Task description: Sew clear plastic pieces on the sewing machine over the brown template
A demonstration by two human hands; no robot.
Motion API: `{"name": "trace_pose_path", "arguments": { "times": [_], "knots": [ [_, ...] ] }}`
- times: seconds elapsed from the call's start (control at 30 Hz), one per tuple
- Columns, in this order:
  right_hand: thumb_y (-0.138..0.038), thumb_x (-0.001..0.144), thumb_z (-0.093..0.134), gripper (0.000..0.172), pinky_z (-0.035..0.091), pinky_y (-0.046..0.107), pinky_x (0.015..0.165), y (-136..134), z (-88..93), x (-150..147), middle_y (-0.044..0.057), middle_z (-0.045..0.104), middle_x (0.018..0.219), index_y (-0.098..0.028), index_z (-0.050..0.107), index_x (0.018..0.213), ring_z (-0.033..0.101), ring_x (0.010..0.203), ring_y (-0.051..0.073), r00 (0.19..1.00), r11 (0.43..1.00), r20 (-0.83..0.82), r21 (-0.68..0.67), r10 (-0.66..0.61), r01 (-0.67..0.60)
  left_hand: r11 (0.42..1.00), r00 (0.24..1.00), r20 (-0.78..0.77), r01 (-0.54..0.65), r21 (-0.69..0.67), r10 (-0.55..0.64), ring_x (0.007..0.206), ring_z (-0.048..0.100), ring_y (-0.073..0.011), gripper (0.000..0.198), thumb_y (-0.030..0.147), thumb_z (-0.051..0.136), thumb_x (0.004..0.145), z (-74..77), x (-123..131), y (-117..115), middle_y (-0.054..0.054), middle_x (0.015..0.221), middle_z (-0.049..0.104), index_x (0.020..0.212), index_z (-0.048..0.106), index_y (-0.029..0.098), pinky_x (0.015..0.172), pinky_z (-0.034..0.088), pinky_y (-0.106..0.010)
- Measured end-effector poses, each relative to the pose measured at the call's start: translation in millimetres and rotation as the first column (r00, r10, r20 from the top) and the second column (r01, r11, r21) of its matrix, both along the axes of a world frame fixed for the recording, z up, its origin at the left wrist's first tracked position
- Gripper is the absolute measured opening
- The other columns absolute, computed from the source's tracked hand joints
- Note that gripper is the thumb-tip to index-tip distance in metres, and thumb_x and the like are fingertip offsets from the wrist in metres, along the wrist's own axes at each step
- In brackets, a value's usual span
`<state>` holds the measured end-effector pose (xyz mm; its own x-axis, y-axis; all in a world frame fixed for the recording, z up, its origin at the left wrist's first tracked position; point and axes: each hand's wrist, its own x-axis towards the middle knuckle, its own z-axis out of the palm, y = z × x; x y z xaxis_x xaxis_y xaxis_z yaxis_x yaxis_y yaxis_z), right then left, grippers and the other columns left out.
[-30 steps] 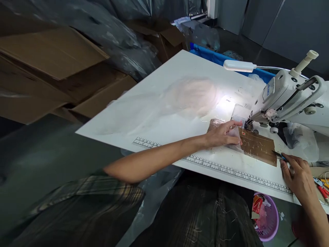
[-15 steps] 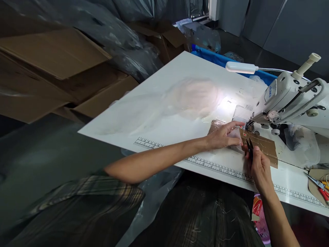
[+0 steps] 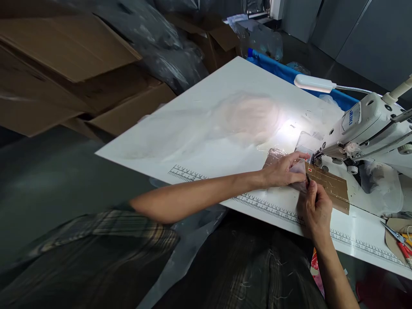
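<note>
My left hand [image 3: 281,171] pinches a piece of thin, whitish see-through fabric [image 3: 299,168] beside the needle area of a white sewing machine [image 3: 363,122]. Its forefinger reaches toward the presser foot [image 3: 317,158]. Wrapped round small black thread snips [image 3: 308,178], my right hand [image 3: 318,206] sits just to the right of the left thumb. The snips' tips are at the fabric's edge, and most of the tool is hidden by the fingers. Under both hands lies a brown taped strip [image 3: 333,185] on the white table [image 3: 199,150].
A lit lamp [image 3: 314,83] hangs over the table. Scissors [image 3: 394,231] with red-handled tools lie at the right edge. Printed ruler marks [image 3: 273,210] run along the front edge. Cardboard boxes [image 3: 64,51] and plastic sheeting stand at left; a blue bin [image 3: 273,68] is behind.
My right hand has moved up and left, bringing the snips to the fabric; their blades, spread apart before, now show less. My left hand keeps its hold. The whole view has shifted slightly.
</note>
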<state>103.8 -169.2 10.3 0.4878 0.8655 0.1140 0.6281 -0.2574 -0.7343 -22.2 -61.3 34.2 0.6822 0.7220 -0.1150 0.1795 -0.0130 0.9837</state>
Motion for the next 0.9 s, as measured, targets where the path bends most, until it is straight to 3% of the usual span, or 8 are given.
{"name": "trace_pose_path", "arguments": {
  "times": [0.17,0.3,0.37,0.43,0.57,0.67,0.77,0.9],
  "knots": [
    [-0.076,0.087,0.023,0.067,0.035,0.03,0.057,-0.6,-2.2,-2.2,0.005,0.059,0.061,-0.021,0.056,0.071,0.048,0.057,0.018,0.994,0.996,0.061,-0.024,-0.088,0.09,1.0,1.0,-0.006,-0.008,-0.005,0.007,0.077,0.054,-0.0178,0.067,0.026,0.068,0.072,-2.7,1.7,-0.4,0.004,0.066,0.048,0.136,0.05,0.014,0.071,0.042,-0.03],
    [-0.07,0.091,0.019,0.068,0.037,0.033,0.06,-13.0,1.6,26.2,0.009,0.061,0.07,-0.018,0.063,0.079,0.051,0.063,0.021,0.962,0.986,0.228,-0.038,-0.149,0.161,1.0,1.0,-0.026,0.012,-0.009,-0.012,0.092,0.057,-0.021,0.069,0.038,0.072,0.075,-10.3,1.4,2.7,-0.004,0.086,0.064,0.136,0.049,0.013,0.086,0.044,-0.037],
    [-0.068,0.092,0.024,0.068,0.039,0.038,0.066,-20.9,5.4,45.1,0.016,0.064,0.088,-0.016,0.068,0.091,0.056,0.076,0.026,0.882,0.971,0.42,-0.011,-0.212,0.238,0.999,0.999,-0.008,0.04,-0.023,-0.04,0.1,0.058,-0.023,0.072,0.044,0.073,0.075,-13.7,0.5,5.4,-0.009,0.099,0.067,0.135,0.048,0.012,0.093,0.043,-0.04],
    [-0.066,0.091,0.035,0.064,0.042,0.043,0.073,-26.3,9.3,57.4,0.021,0.062,0.103,-0.013,0.069,0.102,0.057,0.09,0.031,0.851,0.98,0.487,0.069,-0.194,0.184,0.995,0.997,0.026,0.074,-0.071,-0.073,0.102,0.061,-0.0241,0.074,0.048,0.075,0.075,-14.5,-0.9,8.4,-0.012,0.104,0.068,0.134,0.048,0.013,0.093,0.045,-0.04],
    [-0.05,0.091,0.051,0.04,0.049,0.038,0.069,-24.8,14.5,50.4,0.013,0.064,0.094,-0.016,0.069,0.102,0.059,0.078,0.022,0.97,0.985,0.238,0.152,0.04,-0.078,0.961,0.99,0.094,0.128,-0.245,-0.108,0.097,0.066,-0.0218,0.046,0.05,0.069,0.081,-7.4,-7.4,14.8,-0.01,0.102,0.069,0.109,0.058,0.016,0.084,0.051,-0.034],
    [-0.041,0.09,0.054,0.029,0.051,0.032,0.064,-17.2,17.4,32.0,0.006,0.065,0.082,-0.019,0.069,0.097,0.058,0.068,0.016,0.98,0.962,0.076,0.189,0.186,-0.197,0.928,0.99,0.11,0.126,-0.351,-0.093,0.097,0.067,-0.0186,0.026,0.042,0.062,0.085,-0.2,-15.7,20.2,-0.008,0.102,0.069,0.093,0.059,0.017,0.082,0.053,-0.03],
    [-0.04,0.09,0.054,0.028,0.052,0.03,0.063,-11.0,19.5,19.8,0.005,0.068,0.078,-0.018,0.07,0.098,0.062,0.067,0.016,0.959,0.949,-0.049,0.165,0.279,-0.268,0.95,0.993,0.051,0.119,-0.289,-0.109,0.087,0.067,-0.0157,0.016,0.028,0.062,0.081,3.3,-24.2,24.8,-0.004,0.09,0.07,0.093,0.064,0.017,0.075,0.052,-0.027],
    [-0.046,0.087,0.057,0.037,0.055,0.035,0.068,-6.6,18.0,13.4,0.009,0.073,0.087,-0.016,0.071,0.104,0.068,0.073,0.019,0.928,0.949,-0.206,0.119,0.31,-0.291,0.983,0.993,0.003,0.117,-0.14,-0.117,0.073,0.065,-0.0137,0.028,0.023,0.07,0.073,1.6,-26.7,26.9,-0.001,0.074,0.07,0.099,0.069,0.016,0.069,0.05,-0.025]
  ]
}}
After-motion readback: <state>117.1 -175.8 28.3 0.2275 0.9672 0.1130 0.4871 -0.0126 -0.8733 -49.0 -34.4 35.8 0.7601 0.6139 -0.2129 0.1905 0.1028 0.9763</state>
